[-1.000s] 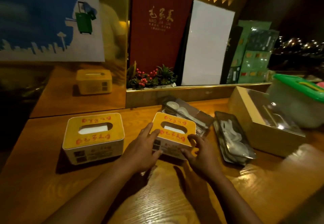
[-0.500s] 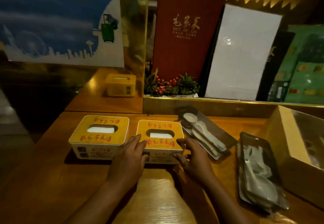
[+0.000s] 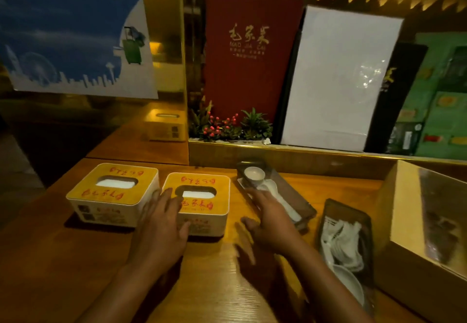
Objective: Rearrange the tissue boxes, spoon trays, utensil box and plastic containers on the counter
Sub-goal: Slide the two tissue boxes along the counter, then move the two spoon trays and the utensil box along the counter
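Two yellow-topped white tissue boxes stand side by side on the wooden counter (image 3: 50, 259): the left tissue box (image 3: 112, 194) and the right tissue box (image 3: 202, 204). My left hand (image 3: 161, 224) lies flat, fingers spread, against the right box's front left corner. My right hand (image 3: 271, 221) is open, off the box, its fingers over the near end of a dark spoon tray (image 3: 285, 194) holding white spoons. A second spoon tray (image 3: 346, 244) with white spoons lies to the right. A tan utensil box (image 3: 406, 221) with a clear lid stands at the far right.
A low gold ledge (image 3: 303, 156) runs behind the counter with a small red-berry plant (image 3: 227, 125), a red menu (image 3: 250, 52), a white board (image 3: 341, 77) and green menus (image 3: 444, 95) leaning on it. A mirrored panel on the left reflects a tissue box.
The right tissue box has slid left until it stands next to the left one. My right hand has let go of it and moved right, over the spoon tray. The camera turned left.
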`<state>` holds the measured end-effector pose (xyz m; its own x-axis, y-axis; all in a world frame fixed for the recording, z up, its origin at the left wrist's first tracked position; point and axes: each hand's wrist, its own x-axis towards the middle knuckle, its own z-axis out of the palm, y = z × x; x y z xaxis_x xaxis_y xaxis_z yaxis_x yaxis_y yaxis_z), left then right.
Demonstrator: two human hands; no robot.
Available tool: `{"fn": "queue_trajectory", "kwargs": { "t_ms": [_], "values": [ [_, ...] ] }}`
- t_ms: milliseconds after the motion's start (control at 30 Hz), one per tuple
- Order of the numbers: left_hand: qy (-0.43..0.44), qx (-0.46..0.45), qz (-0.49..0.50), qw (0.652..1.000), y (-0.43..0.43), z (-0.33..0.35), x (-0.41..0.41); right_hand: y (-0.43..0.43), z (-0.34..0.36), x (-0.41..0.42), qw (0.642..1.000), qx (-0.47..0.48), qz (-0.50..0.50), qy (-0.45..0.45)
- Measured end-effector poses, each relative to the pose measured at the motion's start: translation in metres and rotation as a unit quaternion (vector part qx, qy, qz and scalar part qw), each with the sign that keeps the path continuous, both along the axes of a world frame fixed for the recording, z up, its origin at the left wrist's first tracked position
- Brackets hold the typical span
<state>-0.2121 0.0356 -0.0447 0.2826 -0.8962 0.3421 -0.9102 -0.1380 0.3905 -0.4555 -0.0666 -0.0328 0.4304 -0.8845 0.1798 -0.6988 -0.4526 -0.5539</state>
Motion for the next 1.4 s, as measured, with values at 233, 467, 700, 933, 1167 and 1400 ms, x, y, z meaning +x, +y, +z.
{"fn": "queue_trajectory", "kwargs": {
  "t_ms": [233,467,700,933,1167,1400],
  "values": [
    [0.068,-0.053,-0.172,0.981,-0.010,0.011,-0.085,-0.044,0.002,-0.069,0.957,0.041,-0.184,0.220],
    [0.255,0.076,-0.247,0.932,-0.021,-0.016,-0.115,0.002,-0.002,-0.051,0.960,0.014,-0.160,0.229],
    [0.338,0.090,-0.248,0.903,0.008,-0.035,-0.118,0.065,0.000,-0.034,0.963,0.005,-0.145,0.228],
    [0.358,0.083,-0.245,0.897,0.026,-0.041,-0.108,0.096,-0.006,-0.035,0.962,-0.015,-0.135,0.238],
    [0.250,-0.005,-0.189,0.949,0.042,-0.044,-0.119,0.122,-0.004,-0.063,0.968,-0.032,-0.186,0.166],
    [0.060,-0.076,-0.306,0.947,0.048,-0.023,-0.170,0.158,-0.004,-0.137,0.925,0.000,-0.329,0.188]
  ]
}}
